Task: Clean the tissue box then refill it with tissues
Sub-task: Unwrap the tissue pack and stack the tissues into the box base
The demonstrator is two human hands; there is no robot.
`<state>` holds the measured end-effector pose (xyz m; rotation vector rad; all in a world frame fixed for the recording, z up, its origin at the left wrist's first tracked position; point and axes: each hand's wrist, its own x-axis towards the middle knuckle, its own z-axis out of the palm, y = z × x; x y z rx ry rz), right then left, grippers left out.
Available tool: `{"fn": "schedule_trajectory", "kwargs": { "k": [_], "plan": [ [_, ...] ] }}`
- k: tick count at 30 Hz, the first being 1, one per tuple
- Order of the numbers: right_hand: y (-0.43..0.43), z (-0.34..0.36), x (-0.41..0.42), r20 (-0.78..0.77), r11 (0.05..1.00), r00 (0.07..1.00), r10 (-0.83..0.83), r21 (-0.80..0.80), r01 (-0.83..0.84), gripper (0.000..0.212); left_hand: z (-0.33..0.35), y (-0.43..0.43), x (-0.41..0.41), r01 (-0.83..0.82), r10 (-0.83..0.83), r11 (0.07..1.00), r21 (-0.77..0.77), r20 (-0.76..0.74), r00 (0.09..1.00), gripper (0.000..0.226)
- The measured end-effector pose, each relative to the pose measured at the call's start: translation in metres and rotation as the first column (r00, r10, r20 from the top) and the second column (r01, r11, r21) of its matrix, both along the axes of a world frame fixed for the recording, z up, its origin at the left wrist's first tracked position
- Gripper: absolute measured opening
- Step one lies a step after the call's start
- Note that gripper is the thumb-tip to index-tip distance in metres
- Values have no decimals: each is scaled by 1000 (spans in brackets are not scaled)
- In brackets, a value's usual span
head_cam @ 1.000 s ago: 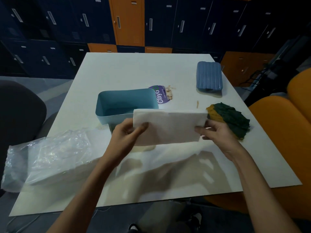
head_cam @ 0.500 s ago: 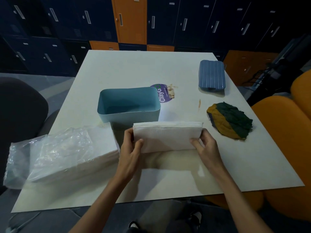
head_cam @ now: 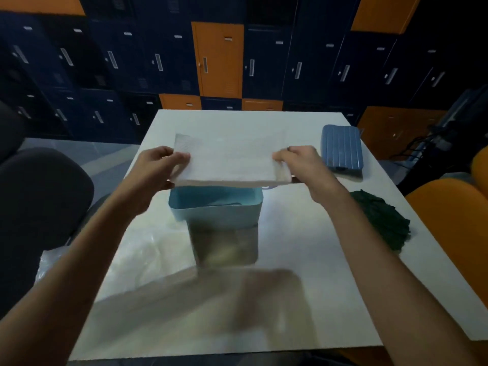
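A flat white stack of tissues hangs level in the air just above the open light-blue tissue box, hiding most of the box's inside. My left hand grips the stack's left end and my right hand grips its right end. The box stands open side up in the middle of the white table. Its ribbed blue lid lies apart at the table's far right.
A green and yellow cloth lies at the right edge. A clear plastic tissue wrapper with more tissues lies at the left front. An orange chair is right of the table, a dark chair left. Lockers line the back.
Both hands lifted the tissue stack off the table's front and carried it away from me, from in front of the box to just above its opening. The view tilted up.
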<state>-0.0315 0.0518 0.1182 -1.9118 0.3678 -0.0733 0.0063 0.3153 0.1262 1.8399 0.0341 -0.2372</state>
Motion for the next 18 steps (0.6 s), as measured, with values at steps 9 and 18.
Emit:
{"fn": "schedule_trajectory", "kwargs": {
  "k": [9, 18],
  "plan": [
    [45, -44, 46, -329, 685, 944, 27, -681, -257, 24, -46, 4, 42, 21, -177, 405, 914, 56, 983, 30],
    [55, -63, 52, -449, 483, 893, 5, -781, -396, 24, -72, -7, 47, 22, -335, 129, 991, 23, 942, 34]
  ]
}}
